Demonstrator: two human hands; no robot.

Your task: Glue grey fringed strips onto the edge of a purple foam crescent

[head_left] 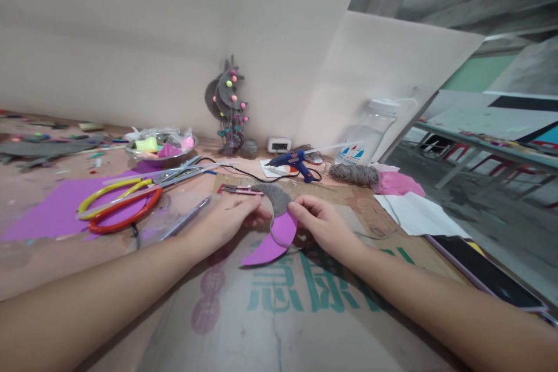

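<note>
Crescent piece [279, 226]: purple lower half, grey glittered upper half. Left hand [231, 218] and right hand [322, 224] pinch its edges.

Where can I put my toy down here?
Bare cardboard between the two forearms, below the purple crescent, is free. Left is crowded with scissors and purple sheet; behind sit the glue gun and twine.

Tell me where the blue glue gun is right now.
In the head view, the blue glue gun lies on the table right of centre, beyond both hands, between the small white box by the wall and the bundle of grey yarn.
</note>
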